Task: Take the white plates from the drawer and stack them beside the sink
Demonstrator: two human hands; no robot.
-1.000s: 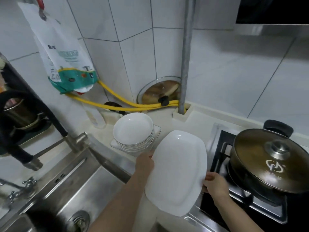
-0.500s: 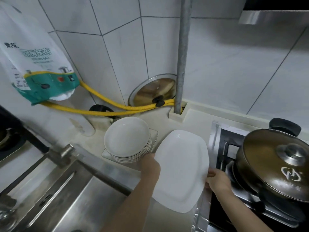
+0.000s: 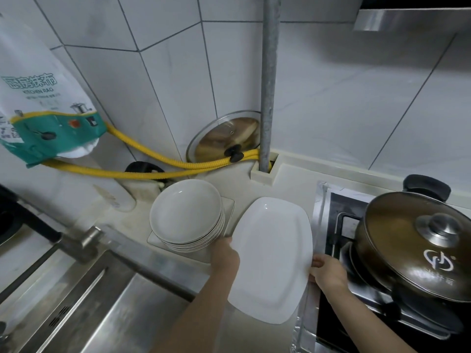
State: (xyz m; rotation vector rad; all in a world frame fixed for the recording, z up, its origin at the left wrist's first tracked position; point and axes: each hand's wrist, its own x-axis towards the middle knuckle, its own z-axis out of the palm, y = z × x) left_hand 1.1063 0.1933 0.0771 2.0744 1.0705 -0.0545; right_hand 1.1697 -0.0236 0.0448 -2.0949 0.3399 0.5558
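I hold a large white rectangular plate level, low over the cream counter between the sink and the stove. My left hand grips its left edge and my right hand grips its right edge. Just left of it stands a stack of several white round plates on a white square plate. The steel sink lies at the lower left. No drawer is in view.
A lidded pot sits on the gas stove at the right. A glass lid, yellow hoses and a grey pipe fill the back corner. A rag packet hangs on the left wall above the tap.
The plate has sunk a little toward the counter with both hands on its edges. The camera has turned right and down, so the tap and sink sit further left.
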